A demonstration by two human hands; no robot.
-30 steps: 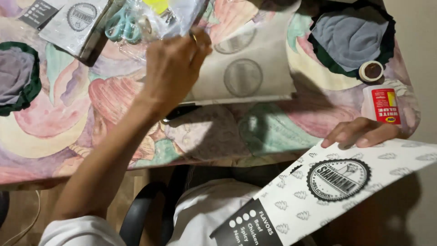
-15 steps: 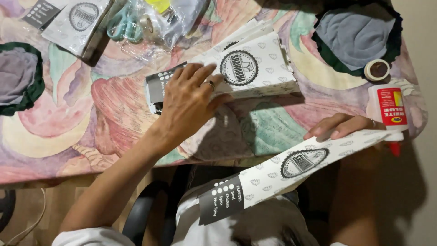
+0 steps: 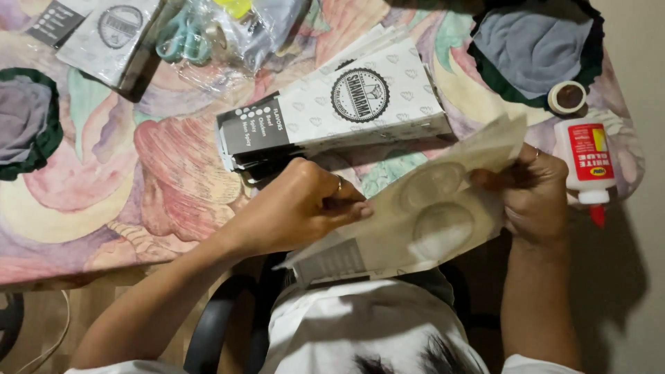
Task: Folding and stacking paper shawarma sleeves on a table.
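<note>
A table (image 3: 104,208) covered in a cloth of pastel pinks, greens and yellows fills most of the view. Below its edge shows wood-toned floor (image 3: 41,325) and what seems to be a dark chair frame (image 3: 215,332). A plain beige wall (image 3: 641,83) runs along the right, with soft shadow.

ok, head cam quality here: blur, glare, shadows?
Head view: mostly sharp; the stack of printed sleeves is crisp. Light shines through the paper sleeve held by the left hand and right hand. Specular glare on the plastic bag; deep shadow at lower right.
</note>
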